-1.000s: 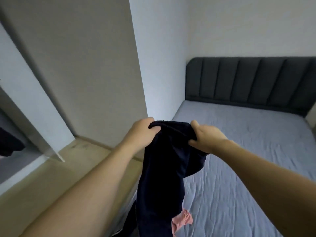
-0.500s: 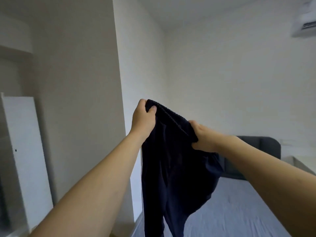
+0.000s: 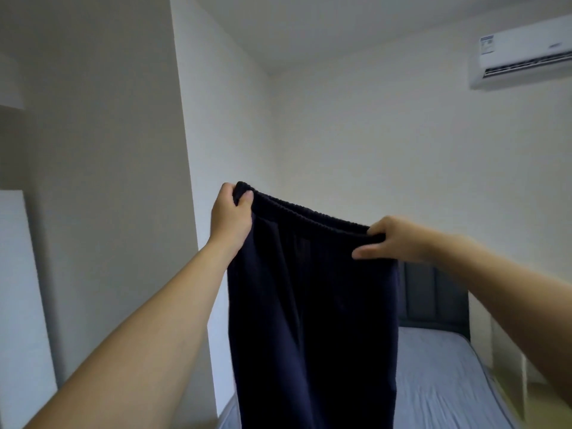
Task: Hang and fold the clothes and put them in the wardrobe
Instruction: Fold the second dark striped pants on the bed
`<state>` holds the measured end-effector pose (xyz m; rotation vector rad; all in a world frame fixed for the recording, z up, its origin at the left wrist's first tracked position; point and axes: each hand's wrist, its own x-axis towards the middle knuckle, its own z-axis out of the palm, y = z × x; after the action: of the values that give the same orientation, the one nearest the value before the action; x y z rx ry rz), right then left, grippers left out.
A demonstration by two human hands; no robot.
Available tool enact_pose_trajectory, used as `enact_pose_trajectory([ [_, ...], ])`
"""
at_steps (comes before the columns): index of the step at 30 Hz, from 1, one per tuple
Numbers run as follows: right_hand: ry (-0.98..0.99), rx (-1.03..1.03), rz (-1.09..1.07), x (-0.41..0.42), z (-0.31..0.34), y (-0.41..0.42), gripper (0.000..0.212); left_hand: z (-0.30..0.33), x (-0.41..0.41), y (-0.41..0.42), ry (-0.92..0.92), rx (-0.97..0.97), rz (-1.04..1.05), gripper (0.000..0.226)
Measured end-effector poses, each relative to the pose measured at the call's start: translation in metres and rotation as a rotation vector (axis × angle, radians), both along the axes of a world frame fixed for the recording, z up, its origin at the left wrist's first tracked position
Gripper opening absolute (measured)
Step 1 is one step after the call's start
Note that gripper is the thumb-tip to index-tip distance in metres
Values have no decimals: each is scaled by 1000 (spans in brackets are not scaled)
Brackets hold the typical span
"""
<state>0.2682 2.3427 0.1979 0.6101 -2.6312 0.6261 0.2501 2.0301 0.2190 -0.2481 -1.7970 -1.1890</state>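
Observation:
A pair of dark navy trousers (image 3: 312,305) with an elastic waistband hangs in front of me, held up at chest height. My left hand (image 3: 230,216) grips the left end of the waistband, thumb on the near side. At the right end of the waistband, my right hand (image 3: 393,239) pinches the fabric, thumb stretched along the front. The waistband is pulled wide between both hands and the legs drop straight down out of view.
A bed with a grey-blue sheet (image 3: 433,382) and a dark padded headboard (image 3: 433,298) lies behind the trousers. A white wardrobe door (image 3: 18,289) stands at the far left. An air conditioner (image 3: 523,54) is mounted high on the right wall.
Both hands lifted the trousers higher and moved apart, stretching the bunched waistband out flat. The view tilted upward, away from the bed.

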Motion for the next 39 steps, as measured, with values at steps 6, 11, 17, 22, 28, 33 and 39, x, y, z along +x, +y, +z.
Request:
enact_pose_trajectory([
  [6, -205, -955, 311, 14, 18, 18, 29, -2, 10, -8, -252, 77, -165, 20],
  [11, 145, -487, -150, -10, 13, 32, 27, 10, 44, -6, -525, 15, -800, 24],
  [17, 68, -365, -428, -14, 10, 25, 41, 0, 53, 39, -631, 145, -696, 19],
  [22, -513, -879, -88, 15, 28, 19, 29, 5, 52, 41, -705, 361, -486, 13],
  [28, -396, -1009, 202, 31, 36, 1, 13, 27, 72, 65, -496, 211, -574, 13],
  [33, -218, -814, 327, 47, 34, -12, 39, 36, 83, 90, -402, 42, -444, 20],
  [39, -97, -754, 247, 56, 35, 3, 36, 43, 90, 81, -521, 157, -772, 40],
])
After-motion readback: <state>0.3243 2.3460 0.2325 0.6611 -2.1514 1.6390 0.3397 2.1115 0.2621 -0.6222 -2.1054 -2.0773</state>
